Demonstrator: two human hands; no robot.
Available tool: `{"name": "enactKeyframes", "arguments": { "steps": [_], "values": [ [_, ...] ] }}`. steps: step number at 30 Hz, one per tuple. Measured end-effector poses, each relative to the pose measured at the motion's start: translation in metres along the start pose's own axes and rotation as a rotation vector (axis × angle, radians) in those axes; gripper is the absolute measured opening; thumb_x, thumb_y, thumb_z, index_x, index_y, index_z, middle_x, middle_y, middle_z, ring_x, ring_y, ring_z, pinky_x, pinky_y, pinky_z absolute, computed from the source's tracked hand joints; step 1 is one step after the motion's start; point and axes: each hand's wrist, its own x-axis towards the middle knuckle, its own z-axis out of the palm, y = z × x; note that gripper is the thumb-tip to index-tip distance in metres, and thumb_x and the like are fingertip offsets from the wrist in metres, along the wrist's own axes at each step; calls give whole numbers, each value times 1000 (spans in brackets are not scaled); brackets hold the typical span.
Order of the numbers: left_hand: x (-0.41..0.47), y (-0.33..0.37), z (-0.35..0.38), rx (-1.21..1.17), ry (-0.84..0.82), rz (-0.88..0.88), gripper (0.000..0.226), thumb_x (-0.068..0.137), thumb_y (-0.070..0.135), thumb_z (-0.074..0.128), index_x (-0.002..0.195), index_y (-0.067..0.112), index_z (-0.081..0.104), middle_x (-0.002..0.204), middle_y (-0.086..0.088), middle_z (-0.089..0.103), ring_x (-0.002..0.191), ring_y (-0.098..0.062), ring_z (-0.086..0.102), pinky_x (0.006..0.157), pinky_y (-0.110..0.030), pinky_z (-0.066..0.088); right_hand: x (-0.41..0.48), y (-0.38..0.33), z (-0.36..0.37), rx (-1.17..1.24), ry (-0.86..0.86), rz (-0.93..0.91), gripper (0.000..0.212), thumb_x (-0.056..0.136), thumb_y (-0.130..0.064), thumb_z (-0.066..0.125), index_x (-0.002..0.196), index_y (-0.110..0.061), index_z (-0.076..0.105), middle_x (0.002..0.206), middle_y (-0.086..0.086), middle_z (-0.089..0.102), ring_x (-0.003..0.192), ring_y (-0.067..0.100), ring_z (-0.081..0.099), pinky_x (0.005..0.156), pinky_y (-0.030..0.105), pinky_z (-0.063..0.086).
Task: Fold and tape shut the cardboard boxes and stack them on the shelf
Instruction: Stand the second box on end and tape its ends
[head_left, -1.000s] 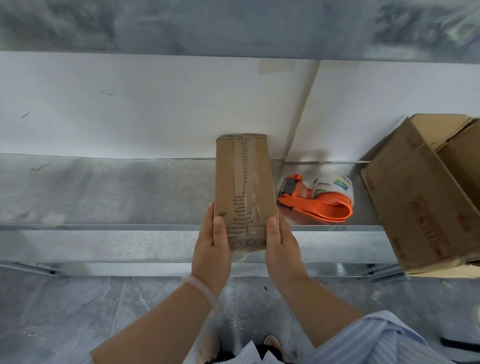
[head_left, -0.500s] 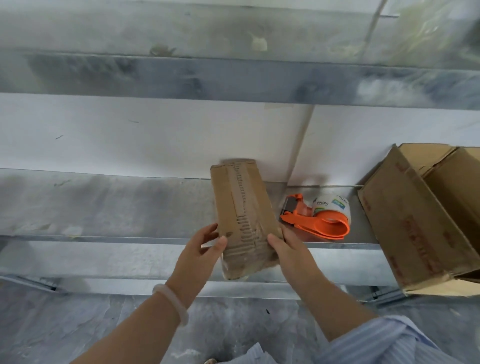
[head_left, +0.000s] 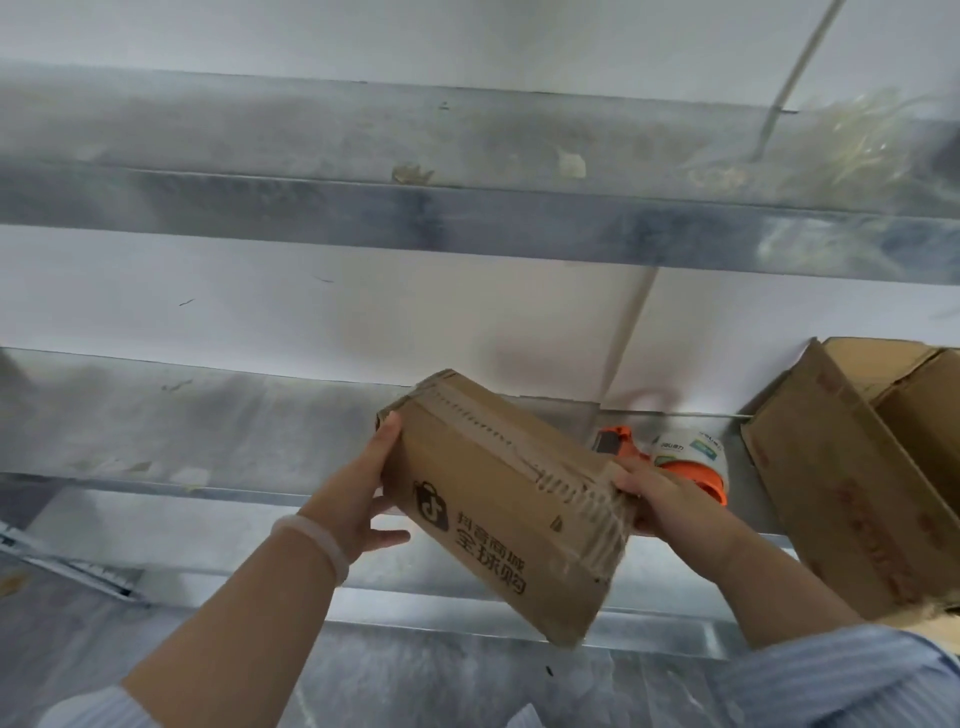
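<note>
Nearest, the left hand (head_left: 358, 499) presses fairly straight, spread fingers against the left end of the small taped box (head_left: 498, 499), while the right hand (head_left: 660, 499) curls its fingers over the taped right corner and grasps it. 1 second ago this box lay flat on the lower shelf (head_left: 208, 431) with its seam upward and both hands at its near end. It is now lifted clear of that shelf, tilted, with its printed side turned toward the camera and 1 hand at each end. Behind the right hand the orange tape dispenser (head_left: 675, 457) stays on the lower shelf, near the large open box (head_left: 852, 483). Farther up, the upper shelf (head_left: 467, 156) has come into view. Sealing looks finished, so the box is probably heading up there for stacking.
</note>
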Motion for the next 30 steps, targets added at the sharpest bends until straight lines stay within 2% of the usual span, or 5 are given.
{"name": "enactKeyframes", "arguments": {
  "steps": [8,15,21,26,30],
  "values": [
    [-2,-14,-2,-248,87,140,32,90,43,63,118,30,53,120,0,56,115,-28,57,97,-53,51,2,-14,28,160,308,-133,35,92,-27,65,125,-25,56,114,-6,65,101,13,64,93,41,55],
    [-21,-43,-6,-44,-73,86,62,78,47,67,135,49,42,127,5,53,120,-27,53,103,-63,40,7,-15,51,-60,350,-205,31,94,-33,64,121,-29,48,104,-13,57,89,-1,52,61,12,39],
    [-17,-34,-28,66,-13,225,98,69,58,76,148,54,18,140,7,43,126,-22,49,110,-51,38,12,-16,44,-137,236,-241,39,92,-27,66,127,-34,49,107,-16,55,99,5,54,75,24,46],
    [-15,-32,-20,111,151,362,51,72,37,82,115,29,57,115,-6,66,102,-24,66,91,-44,56,21,-22,53,-11,418,-208,68,83,-33,77,141,-28,42,132,-4,57,117,17,56,97,46,53],
    [-19,-50,0,-44,252,333,44,75,37,81,108,20,57,109,-9,68,100,-27,66,89,-51,56,16,-17,77,61,427,-240,86,80,-28,80,149,-25,30,138,-6,45,117,9,51,99,32,48]
  ]
}}
